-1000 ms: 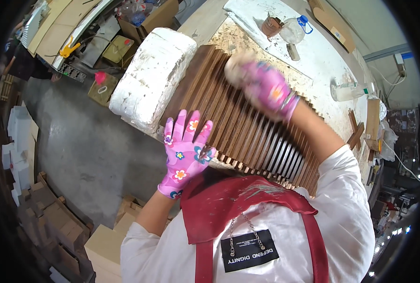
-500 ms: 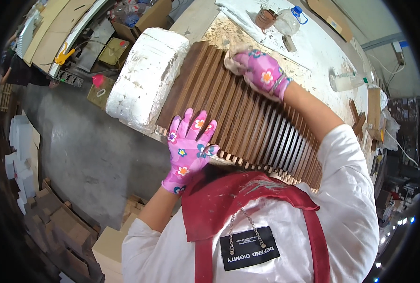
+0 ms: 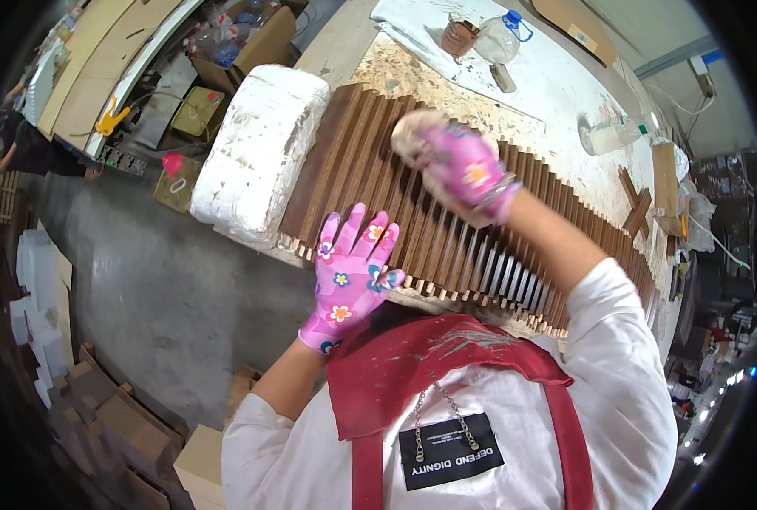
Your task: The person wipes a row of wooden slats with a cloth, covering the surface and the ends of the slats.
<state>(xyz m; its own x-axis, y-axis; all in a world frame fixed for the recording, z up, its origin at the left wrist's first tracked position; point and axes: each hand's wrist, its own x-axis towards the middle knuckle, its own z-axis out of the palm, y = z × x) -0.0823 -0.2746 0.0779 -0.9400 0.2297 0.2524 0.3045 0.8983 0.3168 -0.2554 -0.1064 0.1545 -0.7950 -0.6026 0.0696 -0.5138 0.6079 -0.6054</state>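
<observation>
A long row of dark brown wooden strips lies side by side across the table, their pale ends toward me. My left hand, in a pink flowered glove, rests flat with fingers spread on the near ends of the strips at the left. My right hand, gloved the same way and a little blurred, is closed on a beige cloth. That cloth lies against the strips near their far ends, and part of it hangs below the hand. Beyond the row's left end sits a white wrapped block.
At the back of the table stand a brown-stained container and a clear jug with a blue cap. A clear bottle lies farther right, near crossed brown wood pieces. Cardboard boxes are at lower left.
My right hand has drawn the cloth nearer to me along the strips. My left hand stays spread on the near ends. The whole view has shifted slightly.
</observation>
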